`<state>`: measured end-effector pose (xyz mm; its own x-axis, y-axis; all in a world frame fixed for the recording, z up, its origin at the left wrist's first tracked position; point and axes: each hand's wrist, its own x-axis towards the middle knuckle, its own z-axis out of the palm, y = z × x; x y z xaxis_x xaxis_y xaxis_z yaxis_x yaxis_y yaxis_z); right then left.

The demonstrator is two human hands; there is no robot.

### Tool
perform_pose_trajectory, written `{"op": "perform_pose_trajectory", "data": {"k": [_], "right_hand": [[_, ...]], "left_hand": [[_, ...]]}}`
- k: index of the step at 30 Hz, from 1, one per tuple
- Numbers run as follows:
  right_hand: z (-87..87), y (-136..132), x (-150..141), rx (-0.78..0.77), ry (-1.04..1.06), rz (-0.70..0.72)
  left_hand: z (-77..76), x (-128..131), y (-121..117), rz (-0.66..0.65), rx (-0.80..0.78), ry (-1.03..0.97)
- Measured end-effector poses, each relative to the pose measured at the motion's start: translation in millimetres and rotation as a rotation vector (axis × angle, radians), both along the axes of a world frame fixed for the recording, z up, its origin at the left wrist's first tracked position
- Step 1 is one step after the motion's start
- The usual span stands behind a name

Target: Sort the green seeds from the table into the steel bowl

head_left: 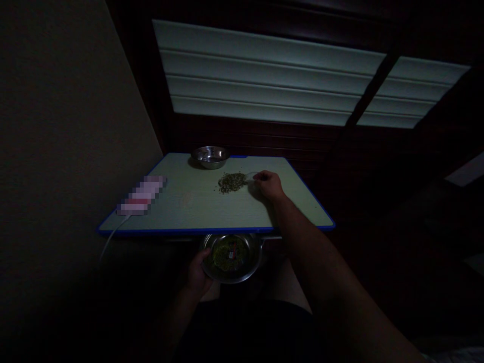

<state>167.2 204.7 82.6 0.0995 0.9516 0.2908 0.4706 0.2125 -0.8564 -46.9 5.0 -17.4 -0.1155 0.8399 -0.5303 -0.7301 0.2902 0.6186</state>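
Note:
My left hand (199, 272) grips the left rim of a shiny metal bowl (251, 269), held just below the table's front edge. Inside it lies a layer of small greenish grains (223, 254), perhaps beans, with a small pale-and-red label-like patch among them. Over the table, my right hand (269, 184) pinches a pale, see-through flat piece (250, 176), whose exact kind is unclear in the dim light. That piece touches the right side of a loose pile of the same sort of grains (231, 182) on the tabletop.
The pale table (181, 217) has a blue edge. A second metal bowl (210, 158) stands at its back. On the left lies a blurred-out pinkish flat object (141, 195) with a white cable (109, 239). A wall is to the left, dark panelling behind.

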Motion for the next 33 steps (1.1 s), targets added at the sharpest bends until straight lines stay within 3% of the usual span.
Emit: {"op": "perform_pose_trajectory", "data": {"k": [9,23,33], "right_hand": [[1.9,-5.9,2.6,-0.031,-0.211,-0.205],[0.0,-6.0,0.8,-0.046,-0.245,-0.079],[-0.5,-11.8,-5.3,0.024,-0.274,0.029]], "left_hand": [[-2.3,0.7,0.2,-0.001,0.002,-0.009],[-5.4,-0.2,0.1,0.011,-0.004,-0.002],[4.0,3.3,-0.4,0.029,-0.018,-0.010]]}}
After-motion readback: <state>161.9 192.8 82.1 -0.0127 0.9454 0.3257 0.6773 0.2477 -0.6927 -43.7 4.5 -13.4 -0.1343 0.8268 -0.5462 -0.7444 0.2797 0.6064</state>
